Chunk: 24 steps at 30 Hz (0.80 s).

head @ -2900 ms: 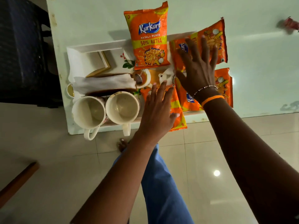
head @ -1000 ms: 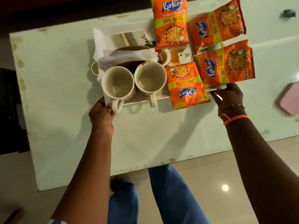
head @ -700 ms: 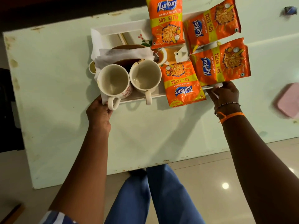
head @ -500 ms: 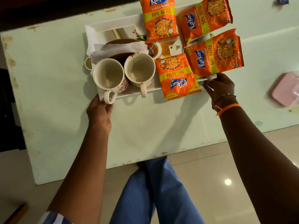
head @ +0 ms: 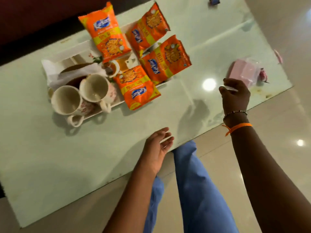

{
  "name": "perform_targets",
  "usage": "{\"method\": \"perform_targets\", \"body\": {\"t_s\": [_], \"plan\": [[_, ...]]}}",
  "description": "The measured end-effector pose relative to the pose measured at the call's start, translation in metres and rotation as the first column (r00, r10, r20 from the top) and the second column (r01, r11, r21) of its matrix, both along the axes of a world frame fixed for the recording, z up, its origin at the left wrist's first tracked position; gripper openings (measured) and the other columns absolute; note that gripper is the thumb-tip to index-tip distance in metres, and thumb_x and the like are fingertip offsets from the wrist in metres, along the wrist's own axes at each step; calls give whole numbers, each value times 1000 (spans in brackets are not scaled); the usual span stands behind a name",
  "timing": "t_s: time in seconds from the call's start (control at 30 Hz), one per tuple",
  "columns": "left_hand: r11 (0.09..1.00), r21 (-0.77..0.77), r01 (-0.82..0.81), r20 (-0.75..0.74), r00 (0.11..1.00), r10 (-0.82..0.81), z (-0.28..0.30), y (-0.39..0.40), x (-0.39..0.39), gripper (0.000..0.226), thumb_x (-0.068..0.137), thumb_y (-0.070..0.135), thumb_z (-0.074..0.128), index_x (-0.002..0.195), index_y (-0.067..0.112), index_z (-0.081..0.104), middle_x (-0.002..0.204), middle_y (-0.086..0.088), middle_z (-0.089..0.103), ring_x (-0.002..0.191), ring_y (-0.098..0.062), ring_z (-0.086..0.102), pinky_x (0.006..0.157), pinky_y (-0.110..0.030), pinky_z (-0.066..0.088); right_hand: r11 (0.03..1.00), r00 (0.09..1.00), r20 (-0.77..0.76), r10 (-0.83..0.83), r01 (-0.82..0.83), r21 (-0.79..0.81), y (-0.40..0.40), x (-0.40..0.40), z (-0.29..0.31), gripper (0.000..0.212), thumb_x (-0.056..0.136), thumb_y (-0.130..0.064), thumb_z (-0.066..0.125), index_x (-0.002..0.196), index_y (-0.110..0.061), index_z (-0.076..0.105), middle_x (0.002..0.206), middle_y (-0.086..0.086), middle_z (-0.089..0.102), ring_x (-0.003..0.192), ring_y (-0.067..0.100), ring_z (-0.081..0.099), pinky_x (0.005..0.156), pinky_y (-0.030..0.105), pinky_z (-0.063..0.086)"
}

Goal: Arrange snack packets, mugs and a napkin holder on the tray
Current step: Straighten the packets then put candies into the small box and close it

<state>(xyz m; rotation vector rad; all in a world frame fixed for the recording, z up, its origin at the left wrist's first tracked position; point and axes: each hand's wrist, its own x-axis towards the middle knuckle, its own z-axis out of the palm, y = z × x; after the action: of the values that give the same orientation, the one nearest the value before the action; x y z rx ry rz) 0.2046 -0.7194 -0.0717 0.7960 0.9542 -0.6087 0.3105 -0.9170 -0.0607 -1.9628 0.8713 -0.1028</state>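
Observation:
A white tray (head: pixel 67 53) rests on the pale glass table (head: pixel 84 148). Several orange snack packets lie across its right half, the nearest one (head: pixel 137 87) hanging over the front rim. Two cream mugs (head: pixel 66 100) (head: pixel 94 88) stand side by side at its front left. Behind them sits a brown napkin holder (head: pixel 74 81) with white napkins. My left hand (head: pixel 158 147) hovers over the table's front edge, palm up, fingers apart, holding nothing. My right hand (head: pixel 234 95) hangs above the table to the right of the tray, fingers curled loosely and empty.
A pink box in clear wrap (head: pixel 244 73) lies near the table's right end. A small dark object (head: pixel 213 0) sits at the far edge. Blue trouser legs (head: pixel 193 182) and a glossy tiled floor (head: pixel 277 115) show below the table.
Both hands have let go of the tray's front corners and drawn back toward me and to the right. The tray now rests on the table, and the view has tilted.

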Motion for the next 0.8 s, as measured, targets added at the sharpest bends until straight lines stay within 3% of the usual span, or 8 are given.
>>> {"method": "perform_targets", "body": {"t_s": [0.07, 0.17, 0.37, 0.47, 0.53, 0.63, 0.7, 0.8], "plan": [[995, 4, 97, 6, 995, -97, -1, -28, 15, 24, 93, 6, 41, 90, 13, 64, 87, -5, 59, 84, -17, 60, 76, -25, 50, 982, 997, -71, -20, 7, -187, -33, 18, -7, 36, 76, -8, 63, 112, -12, 59, 126, 12, 56, 107, 27, 55, 99, 31, 33], [994, 16, 104, 10, 995, -104, -6, -60, 52, 26, 92, 1, 39, 87, 11, 63, 86, -6, 59, 83, -18, 61, 73, -23, 53, 945, 976, -216, -29, -44, -325, -75, 46, -23, 55, 75, -19, 67, 126, -15, 47, 140, 14, 37, 126, 33, 38, 101, 25, 16], [974, 73, 215, 94, 971, -222, -24, -123, 138, 23, 95, 9, 39, 95, 13, 61, 95, -5, 62, 89, -16, 62, 82, -24, 49, 873, 907, -400, 130, -295, -388, -105, 88, -47, 92, 69, -38, 71, 143, -20, 20, 145, 19, 27, 131, 38, 31, 110, 44, 27], [937, 43, 348, 64, 935, -350, -24, -157, 164, 18, 91, 18, 51, 107, 16, 59, 104, -3, 63, 97, -18, 63, 81, -25, 49, 952, 953, -263, 149, -211, -224, -112, 102, -41, 84, 67, -32, 72, 138, -31, 27, 125, 15, 42, 113, 33, 45, 94, 38, 40], [937, -19, 348, 88, 934, -345, -20, -178, 173, 45, 82, 26, 61, 125, 17, 49, 111, 0, 60, 108, -20, 58, 87, -26, 46, 992, 990, -114, 79, -67, 109, -112, 106, -29, 67, 64, -33, 74, 122, -37, 39, 114, 10, 45, 100, 27, 51, 78, 32, 48], [972, -5, 236, 178, 956, -232, -15, -198, 185, 65, 70, 36, 65, 130, 23, 45, 112, 7, 62, 116, -17, 53, 96, -30, 42, 800, 997, -58, 40, 3, 601, -112, 104, -17, 44, 61, -26, 70, 95, -34, 43, 104, 8, 53, 87, 19, 62, 78, 41, 55], [975, 156, 158, 230, 954, -191, -14, -199, 193, 66, 66, 33, 72, 127, 20, 49, 116, 1, 64, 114, -18, 57, 94, -31, 47, 801, 993, -75, 89, -27, 599, -114, 102, -14, 32, 69, -24, 67, 94, -29, 47, 107, 13, 53, 96, 22, 59, 91, 46, 50], [831, 519, 202, 213, 911, -355, -16, -185, 200, 74, 62, 20, 83, 125, 19, 45, 116, 6, 58, 102, -8, 58, 75, -10, 52, 960, 976, 2, 219, -216, 178, -118, 102, -10, 21, 85, -25, 61, 104, -19, 56, 116, 6, 52, 110, 17, 54, 98, 35, 47]]}}
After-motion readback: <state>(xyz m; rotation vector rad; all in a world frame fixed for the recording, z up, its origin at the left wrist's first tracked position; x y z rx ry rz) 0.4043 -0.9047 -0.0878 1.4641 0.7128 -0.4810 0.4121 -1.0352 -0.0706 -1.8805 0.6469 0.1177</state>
